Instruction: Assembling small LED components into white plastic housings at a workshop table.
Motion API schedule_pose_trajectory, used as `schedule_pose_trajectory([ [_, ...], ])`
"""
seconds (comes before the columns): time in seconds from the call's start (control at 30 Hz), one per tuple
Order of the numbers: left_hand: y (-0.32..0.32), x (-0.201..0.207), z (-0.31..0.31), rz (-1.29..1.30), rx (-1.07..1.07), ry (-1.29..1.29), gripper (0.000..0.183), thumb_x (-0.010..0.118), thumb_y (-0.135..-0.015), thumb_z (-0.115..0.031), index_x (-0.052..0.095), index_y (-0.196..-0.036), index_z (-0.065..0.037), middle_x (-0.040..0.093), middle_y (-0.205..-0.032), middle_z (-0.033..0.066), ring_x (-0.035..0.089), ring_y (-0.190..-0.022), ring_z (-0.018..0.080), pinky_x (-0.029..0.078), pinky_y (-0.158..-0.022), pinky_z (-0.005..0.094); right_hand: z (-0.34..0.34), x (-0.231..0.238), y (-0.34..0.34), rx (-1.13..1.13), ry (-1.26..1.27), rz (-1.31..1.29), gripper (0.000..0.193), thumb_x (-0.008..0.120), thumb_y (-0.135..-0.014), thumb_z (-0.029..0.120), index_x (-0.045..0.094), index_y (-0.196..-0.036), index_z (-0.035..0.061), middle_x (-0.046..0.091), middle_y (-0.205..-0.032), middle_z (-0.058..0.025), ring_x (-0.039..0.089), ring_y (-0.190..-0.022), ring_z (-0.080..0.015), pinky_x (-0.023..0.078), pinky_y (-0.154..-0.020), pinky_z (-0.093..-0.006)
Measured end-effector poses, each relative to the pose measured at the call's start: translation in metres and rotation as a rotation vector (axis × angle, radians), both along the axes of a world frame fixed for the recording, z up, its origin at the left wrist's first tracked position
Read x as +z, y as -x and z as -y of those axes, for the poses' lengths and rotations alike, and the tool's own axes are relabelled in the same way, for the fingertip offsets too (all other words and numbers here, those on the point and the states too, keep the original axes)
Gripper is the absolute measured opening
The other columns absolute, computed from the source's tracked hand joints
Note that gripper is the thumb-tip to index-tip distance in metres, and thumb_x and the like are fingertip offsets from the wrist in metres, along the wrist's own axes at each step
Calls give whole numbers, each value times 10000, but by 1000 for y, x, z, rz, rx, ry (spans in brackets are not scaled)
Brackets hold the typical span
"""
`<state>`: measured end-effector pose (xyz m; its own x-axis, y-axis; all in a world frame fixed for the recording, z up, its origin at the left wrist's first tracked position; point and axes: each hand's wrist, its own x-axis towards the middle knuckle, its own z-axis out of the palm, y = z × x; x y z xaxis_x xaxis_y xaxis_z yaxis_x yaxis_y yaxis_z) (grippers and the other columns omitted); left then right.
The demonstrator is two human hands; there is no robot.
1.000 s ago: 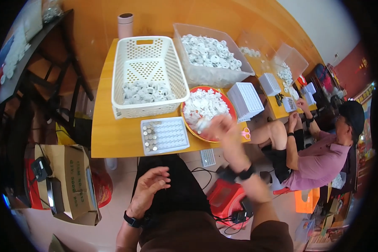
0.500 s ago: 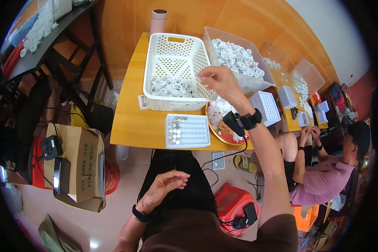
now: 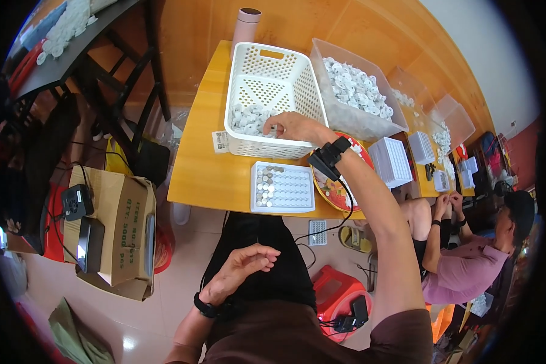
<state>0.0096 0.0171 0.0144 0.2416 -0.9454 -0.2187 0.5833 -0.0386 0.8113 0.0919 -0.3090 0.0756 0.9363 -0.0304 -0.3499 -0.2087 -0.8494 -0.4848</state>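
Observation:
My right hand (image 3: 294,127) reaches over the near wall of a white perforated plastic basket (image 3: 312,91), its bent fingertips down at a heap of small white plastic pieces (image 3: 250,118). The fingers are curled; whatever lies between their tips is hidden. Low over my lap, my left hand (image 3: 246,266) has its fingers together and curved, with the thumb close to them. I cannot make out anything in that pinch. In front of the basket, a white compartment tray (image 3: 294,197) holds several small round silvery discs (image 3: 263,188) along its left and upper cells.
Right of the tray is a red patterned round plate (image 3: 327,185) with white pieces, partly behind my wrist. A clear bin (image 3: 358,118) of white parts and stacked white trays (image 3: 391,161) stand beyond. A pink bottle (image 3: 246,27) stands behind. A co-worker (image 3: 467,267) sits right.
My right hand has come down and slightly left, from above the basket's right side to the heap inside. My left hand has barely moved. The whole view has shifted slightly.

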Motion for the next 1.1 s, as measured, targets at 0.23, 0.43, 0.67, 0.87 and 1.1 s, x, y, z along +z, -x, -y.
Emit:
schedule_pose_trajectory([
  [0.23, 2, 1, -3, -15, 12, -2, 202, 522, -909, -79, 618, -1074, -13, 607, -971, 59, 578, -902, 127, 481, -825, 276, 2, 0, 1, -163, -116, 93, 144, 698, -709, 62, 669, -846, 28, 612, -705, -52, 599, -662, -137, 484, -560, -264],
  [0.43, 0, -2, -7, -10, 83, 19, 205, 509, -912, -66, 602, -1084, -2, 613, -955, 65, 587, -880, 129, 487, -816, 272, -11, 37, 24, -375, -257, 384, 128, 693, -705, 37, 660, -825, 10, 626, -700, -57, 576, -590, -109, 473, -517, -238],
  [0.67, -24, 6, 11, -112, 290, 74, 305, 493, -938, -131, 516, -1216, -8, 612, -1049, 113, 597, -907, 147, 491, -828, 292, -99, 59, 115, -293, -329, 685, 198, 661, -714, -24, 653, -900, 43, 632, -908, -47, 596, -798, -134, 468, -625, -237],
  [0.87, -15, 27, 42, -337, 297, 261, 362, 505, -936, -148, 481, -1275, -24, 542, -1200, 126, 558, -1062, 172, 486, -880, 321, -144, 10, 161, -292, -326, 780, 266, 665, -653, -75, 658, -891, 45, 637, -930, -81, 601, -881, -222, 487, -731, -304],
  [1.1, 1, 2, 42, -315, 303, 199, 295, 533, -916, -107, 548, -1202, -37, 567, -1171, 83, 558, -1064, 163, 485, -902, 319, -159, -24, 176, -390, -279, 886, 283, 709, -649, -40, 656, -911, 51, 633, -958, -81, 597, -922, -231, 486, -750, -310],
])
